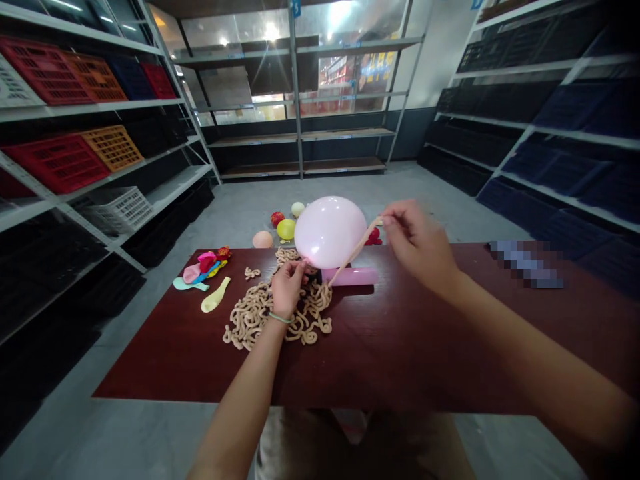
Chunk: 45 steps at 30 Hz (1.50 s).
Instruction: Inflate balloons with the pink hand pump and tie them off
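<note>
An inflated pale pink balloon (pixel 330 230) hovers over the far side of a dark red table (pixel 400 347). My left hand (pixel 289 287) is closed, pinching the balloon's neck at its lower left. My right hand (pixel 417 240) is raised to the balloon's right, fingers pinched on the end of a tan cord (pixel 356 252) that runs taut down to the neck. Under my left hand lies a tangled pile of the same tan curly cord (pixel 250 317). A pink tube-shaped thing (pixel 353 276) rests on the table just behind the balloon's neck.
Flat uninflated balloons (pixel 205 270) in several colours lie at the table's far left. Small inflated balloons (pixel 286 229) sit on the grey floor beyond the table. Metal shelves with red, orange and white crates (pixel 60 160) stand on the left, dark crates on the right.
</note>
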{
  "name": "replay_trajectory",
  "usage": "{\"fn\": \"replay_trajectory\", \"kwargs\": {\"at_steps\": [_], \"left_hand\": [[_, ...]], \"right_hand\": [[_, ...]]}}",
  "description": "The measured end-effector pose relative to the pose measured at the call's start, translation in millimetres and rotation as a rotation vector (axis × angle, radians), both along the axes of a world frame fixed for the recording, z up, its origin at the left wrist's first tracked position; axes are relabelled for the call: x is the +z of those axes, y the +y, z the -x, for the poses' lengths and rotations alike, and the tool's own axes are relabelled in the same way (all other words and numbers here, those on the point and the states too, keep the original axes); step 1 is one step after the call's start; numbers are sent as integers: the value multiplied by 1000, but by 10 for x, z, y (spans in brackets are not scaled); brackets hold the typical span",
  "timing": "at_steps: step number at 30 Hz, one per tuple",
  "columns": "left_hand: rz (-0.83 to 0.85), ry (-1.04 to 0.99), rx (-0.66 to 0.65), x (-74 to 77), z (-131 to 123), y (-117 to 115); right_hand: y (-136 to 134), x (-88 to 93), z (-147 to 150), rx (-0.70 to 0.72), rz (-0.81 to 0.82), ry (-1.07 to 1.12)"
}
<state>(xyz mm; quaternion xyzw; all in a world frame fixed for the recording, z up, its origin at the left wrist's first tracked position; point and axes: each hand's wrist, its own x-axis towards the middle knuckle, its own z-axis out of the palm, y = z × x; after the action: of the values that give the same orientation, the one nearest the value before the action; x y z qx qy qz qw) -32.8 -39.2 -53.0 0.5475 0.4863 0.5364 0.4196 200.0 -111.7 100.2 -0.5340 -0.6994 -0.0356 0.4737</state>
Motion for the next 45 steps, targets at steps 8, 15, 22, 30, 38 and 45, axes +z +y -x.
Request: {"fn": "replay_trajectory", "kwargs": {"at_steps": [8, 15, 22, 30, 38, 45], "left_hand": [[-25, 34, -26, 17, 17, -29], [-89, 169, -58, 32, 37, -60], [-186, 283, 9, 23, 76, -75], [-440, 312, 229, 48, 119, -6], [-276, 73, 165, 130, 131, 8], [-74, -225, 141, 81, 155, 90]], "right_hand": [[273, 594, 181, 47, -100, -187], [711, 1060, 448, 21, -107, -243], [952, 935, 827, 59, -17, -329], [852, 109, 840, 83, 184, -637], [676, -82, 786, 84, 271, -518], [658, -342, 774, 268, 468, -56]]}}
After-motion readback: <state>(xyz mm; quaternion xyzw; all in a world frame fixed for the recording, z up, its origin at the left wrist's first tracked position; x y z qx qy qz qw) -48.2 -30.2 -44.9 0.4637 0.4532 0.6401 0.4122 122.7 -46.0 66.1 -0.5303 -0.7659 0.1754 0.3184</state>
